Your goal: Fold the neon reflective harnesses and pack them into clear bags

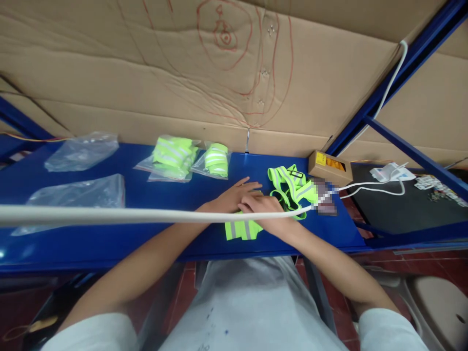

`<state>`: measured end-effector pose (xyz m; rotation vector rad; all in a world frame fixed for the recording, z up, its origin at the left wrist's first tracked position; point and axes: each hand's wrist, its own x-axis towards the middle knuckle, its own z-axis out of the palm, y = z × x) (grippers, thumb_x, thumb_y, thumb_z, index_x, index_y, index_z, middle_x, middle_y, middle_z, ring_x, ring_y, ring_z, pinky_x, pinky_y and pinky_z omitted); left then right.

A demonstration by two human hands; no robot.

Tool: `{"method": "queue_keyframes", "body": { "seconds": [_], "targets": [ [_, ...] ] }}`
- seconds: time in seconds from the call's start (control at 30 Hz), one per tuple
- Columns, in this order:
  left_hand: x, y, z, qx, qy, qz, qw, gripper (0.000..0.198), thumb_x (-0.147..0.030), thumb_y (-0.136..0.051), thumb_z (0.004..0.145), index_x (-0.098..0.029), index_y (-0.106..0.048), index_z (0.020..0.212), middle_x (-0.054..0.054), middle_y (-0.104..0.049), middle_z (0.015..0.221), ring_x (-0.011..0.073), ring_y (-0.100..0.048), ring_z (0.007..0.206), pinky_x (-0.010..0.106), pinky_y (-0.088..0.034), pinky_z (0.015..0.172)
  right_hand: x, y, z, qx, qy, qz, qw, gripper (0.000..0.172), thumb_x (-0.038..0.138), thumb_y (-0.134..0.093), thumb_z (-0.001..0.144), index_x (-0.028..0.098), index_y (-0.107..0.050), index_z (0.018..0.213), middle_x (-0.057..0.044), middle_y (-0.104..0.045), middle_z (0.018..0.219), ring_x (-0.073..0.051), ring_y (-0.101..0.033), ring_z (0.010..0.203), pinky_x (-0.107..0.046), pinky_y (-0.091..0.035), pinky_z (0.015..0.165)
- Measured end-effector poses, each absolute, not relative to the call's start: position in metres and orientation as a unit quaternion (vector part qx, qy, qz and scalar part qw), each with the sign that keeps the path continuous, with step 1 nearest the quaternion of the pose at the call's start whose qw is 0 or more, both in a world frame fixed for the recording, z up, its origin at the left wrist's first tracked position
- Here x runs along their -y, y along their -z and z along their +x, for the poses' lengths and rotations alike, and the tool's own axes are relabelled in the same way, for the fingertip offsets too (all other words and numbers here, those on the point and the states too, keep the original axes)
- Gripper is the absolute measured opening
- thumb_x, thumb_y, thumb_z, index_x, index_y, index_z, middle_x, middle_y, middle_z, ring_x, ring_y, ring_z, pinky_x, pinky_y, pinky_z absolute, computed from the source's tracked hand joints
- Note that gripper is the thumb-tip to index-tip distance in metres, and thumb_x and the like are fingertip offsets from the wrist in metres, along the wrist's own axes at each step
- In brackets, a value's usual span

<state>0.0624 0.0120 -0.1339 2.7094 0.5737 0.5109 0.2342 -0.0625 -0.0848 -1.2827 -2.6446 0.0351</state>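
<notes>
A fluorescent yellow-green reflective strap (pixel 241 230) with grey stripes lies folded on the blue table, under both my hands. My left hand (pixel 234 196) rests at its far side, fingers stretched out to the right. Overlapping it, my right hand (pixel 268 208) has its fingers bent down over the strap; the fingertips are partly hidden. More of the same strapping (pixel 288 183), loose and looped with a black buckle, lies just beyond my right hand. A white cable (pixel 146 216) crosses in front of the view and covers part of my hands.
Clear bags with folded yellow-green straps (pixel 173 155) and a smaller bagged one (pixel 216 160) lie at the back. Clear plastic bags (pixel 84 151) are at left. An open cardboard box (pixel 329 165) stands at right. The blue table (pixel 153 248) meets a cardboard wall (pixel 175 87).
</notes>
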Motion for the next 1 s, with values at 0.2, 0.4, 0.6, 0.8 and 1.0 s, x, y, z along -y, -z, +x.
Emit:
{"method": "queue_keyframes", "body": {
  "seconds": [0.2, 0.4, 0.6, 0.8, 1.0],
  "targets": [
    [-0.010, 0.123, 0.062, -0.180, -0.202, 0.945, 0.185, 0.033, -0.030, -0.062, 0.095, -0.021, -0.067, 0.127, 0.010, -0.067, 0.132, 0.0251, -0.060, 0.127, 0.041, -0.039, 0.114, 0.082, 0.111, 0.248, 0.915, -0.023, -0.339, 0.220, 0.035, 0.047, -0.058, 0.101, 0.015, -0.068, 0.113, -0.015, -0.068, 0.114, -0.030, -0.061, 0.113, -0.046, -0.049, 0.099],
    [-0.002, 0.115, 0.068, -0.226, -0.189, 0.935, 0.195, 0.040, -0.022, -0.045, 0.101, -0.025, -0.061, 0.138, 0.010, -0.065, 0.135, 0.0227, -0.058, 0.130, 0.050, -0.021, 0.124, 0.101, 0.111, 0.268, 0.933, 0.005, -0.330, 0.140, 0.077, 0.064, -0.058, 0.095, 0.015, -0.043, 0.153, -0.020, -0.053, 0.150, -0.036, -0.046, 0.142, -0.061, -0.029, 0.122],
    [0.000, 0.113, 0.058, -0.460, -0.204, 0.843, 0.192, 0.047, -0.048, -0.056, 0.096, -0.018, -0.068, 0.130, 0.016, -0.064, 0.134, 0.0337, -0.056, 0.130, 0.055, -0.030, 0.119, 0.097, 0.122, 0.265, 0.922, -0.019, -0.341, 0.182, 0.063, 0.056, -0.062, 0.096, 0.017, -0.054, 0.145, -0.017, -0.061, 0.136, -0.034, -0.050, 0.135, -0.058, -0.034, 0.119],
    [-0.009, 0.095, 0.045, -0.422, -0.153, 0.846, 0.288, 0.045, -0.053, -0.053, 0.094, -0.016, -0.075, 0.106, 0.008, -0.076, 0.102, 0.0224, -0.070, 0.091, 0.030, -0.055, 0.083, 0.093, 0.118, 0.259, 0.913, -0.039, -0.347, 0.211, 0.063, 0.053, -0.068, 0.093, 0.011, -0.057, 0.138, -0.017, -0.065, 0.118, -0.033, -0.058, 0.118, -0.055, -0.045, 0.109],
    [0.035, 0.085, 0.047, -0.357, -0.234, 0.845, 0.322, 0.035, -0.043, -0.055, 0.097, -0.017, -0.074, 0.108, 0.010, -0.071, 0.109, 0.0199, -0.069, 0.091, 0.031, -0.054, 0.083, 0.091, 0.133, 0.255, 0.869, -0.100, -0.364, 0.320, 0.065, 0.048, -0.083, 0.082, 0.016, -0.054, 0.131, -0.015, -0.065, 0.120, -0.032, -0.062, 0.112, -0.052, -0.050, 0.101]
  ]
}}
